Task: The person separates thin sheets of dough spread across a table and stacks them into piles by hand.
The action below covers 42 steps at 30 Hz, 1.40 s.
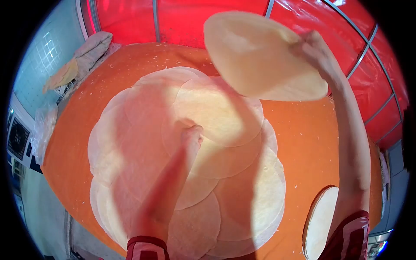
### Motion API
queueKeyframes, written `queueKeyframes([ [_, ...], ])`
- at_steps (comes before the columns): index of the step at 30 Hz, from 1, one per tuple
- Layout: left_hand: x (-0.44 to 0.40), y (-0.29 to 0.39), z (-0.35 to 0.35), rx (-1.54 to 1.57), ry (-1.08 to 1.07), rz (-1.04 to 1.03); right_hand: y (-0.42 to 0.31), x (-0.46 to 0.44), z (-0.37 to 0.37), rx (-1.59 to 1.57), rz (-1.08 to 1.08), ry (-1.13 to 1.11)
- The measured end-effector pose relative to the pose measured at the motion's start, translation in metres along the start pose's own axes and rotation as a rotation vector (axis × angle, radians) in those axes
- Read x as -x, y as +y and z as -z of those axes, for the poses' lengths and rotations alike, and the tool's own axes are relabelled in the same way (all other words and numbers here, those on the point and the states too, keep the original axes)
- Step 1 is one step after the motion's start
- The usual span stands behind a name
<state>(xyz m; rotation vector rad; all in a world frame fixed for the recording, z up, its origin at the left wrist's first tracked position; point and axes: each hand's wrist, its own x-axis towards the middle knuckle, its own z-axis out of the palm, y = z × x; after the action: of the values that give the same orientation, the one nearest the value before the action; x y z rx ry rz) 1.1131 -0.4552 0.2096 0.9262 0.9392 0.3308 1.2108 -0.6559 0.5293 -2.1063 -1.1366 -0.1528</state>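
My right hand (310, 45), fingers closed, grips the right edge of a thin round flatbread sheet (264, 60), raised above the back right of the orange table (299, 130). My left hand (193, 134) is low over the middle of a wide ring of overlapping flatbread sheets (151, 112). Its fingers look curled together near the edge of one sheet; whether they pinch anything is hidden. Shadows of my arms fall across the sheets.
A pale round piece (320, 221) with a dark rim lies at the lower right beside my right arm. Folded cloth (91, 52) and a clear plastic bag (43, 130) are at the left edge. Red sheeting (182, 24) on metal bars stands behind the table.
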Motion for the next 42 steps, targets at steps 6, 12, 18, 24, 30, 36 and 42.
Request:
queueKeyframes([
  [6,-0.028,-0.027,0.002,0.193,-0.122,-0.218,0.067,0.038,-0.028,-0.12,-0.245,-0.139],
  [12,0.084,0.01,-0.003,0.147,-0.113,-0.226,0.117,-0.022,0.032,0.25,0.649,-0.186],
  [18,0.246,-0.077,0.137,0.136,-0.172,-0.213,-0.047,0.043,0.012,0.025,0.275,0.076],
  [24,0.321,-0.144,0.198,0.345,0.057,-0.044,-0.082,0.225,-0.143,0.422,0.491,-0.232],
  [30,0.317,-0.16,0.229,0.221,0.138,-0.05,-0.076,0.272,-0.191,0.333,0.11,-0.693],
  [36,0.34,-0.147,0.214,0.445,-0.038,-0.025,-0.101,0.352,-0.241,0.395,0.263,-0.429],
  [42,0.335,-0.148,0.219,0.364,-0.106,-0.142,-0.118,0.375,-0.259,0.271,0.362,-0.324],
])
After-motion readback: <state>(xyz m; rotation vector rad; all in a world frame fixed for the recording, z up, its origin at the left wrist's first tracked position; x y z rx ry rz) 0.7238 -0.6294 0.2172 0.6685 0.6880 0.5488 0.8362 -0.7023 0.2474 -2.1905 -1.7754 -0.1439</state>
